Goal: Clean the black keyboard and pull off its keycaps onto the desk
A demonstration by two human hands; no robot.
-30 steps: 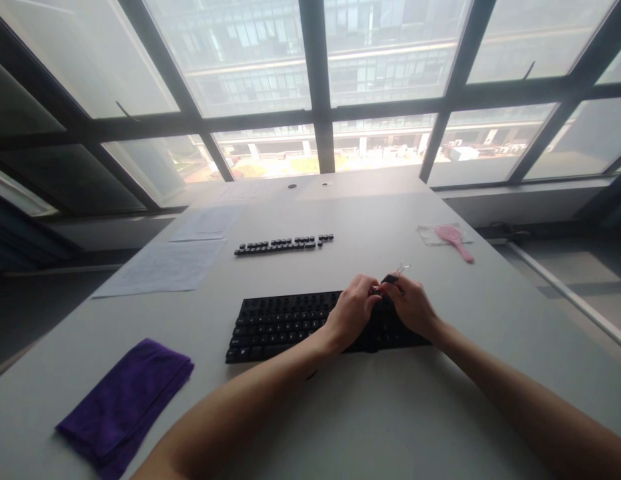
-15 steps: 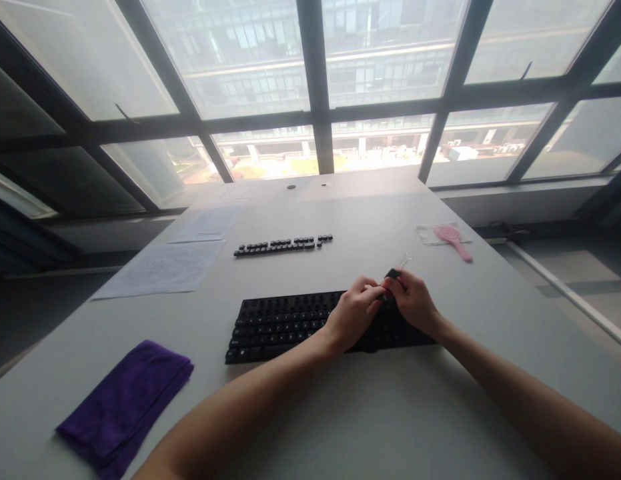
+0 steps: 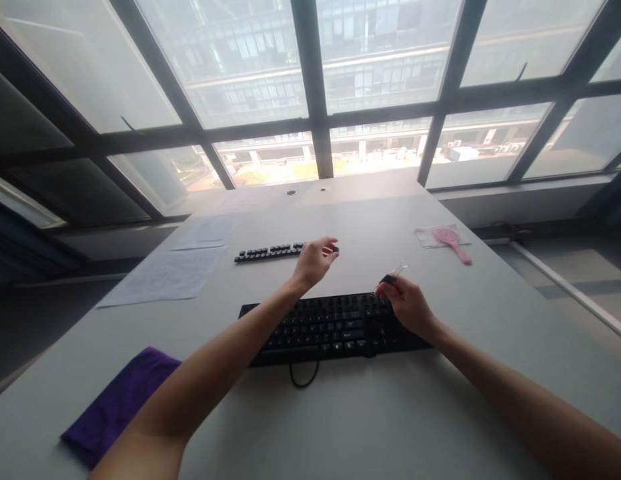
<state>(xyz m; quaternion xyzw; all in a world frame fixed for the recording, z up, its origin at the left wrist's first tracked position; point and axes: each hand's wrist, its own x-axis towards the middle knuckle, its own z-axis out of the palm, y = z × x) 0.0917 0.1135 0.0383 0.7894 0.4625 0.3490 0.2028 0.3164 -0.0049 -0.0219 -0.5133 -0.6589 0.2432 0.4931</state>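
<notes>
A black keyboard [image 3: 335, 327] lies on the grey table [image 3: 370, 413] in front of me, its cable looping at the near edge. My right hand [image 3: 407, 305] rests at the keyboard's far right corner, closed on a small wire keycap puller [image 3: 394, 273] with a black handle. My left hand [image 3: 315, 260] reaches out over the table beyond the keyboard, fingers pinched on a small dark keycap [image 3: 334, 249], at the right end of a row of loose black keycaps [image 3: 267, 253].
A folded purple cloth [image 3: 117, 407] lies at the near left. Printed paper sheets [image 3: 165, 273] lie at the far left. A pink brush [image 3: 453, 241] on a clear bag sits at the far right. Large windows stand behind the table.
My left hand has left the right hand at the keyboard's corner and reached forward to the end of the keycap row. The right hand has stayed with the puller.
</notes>
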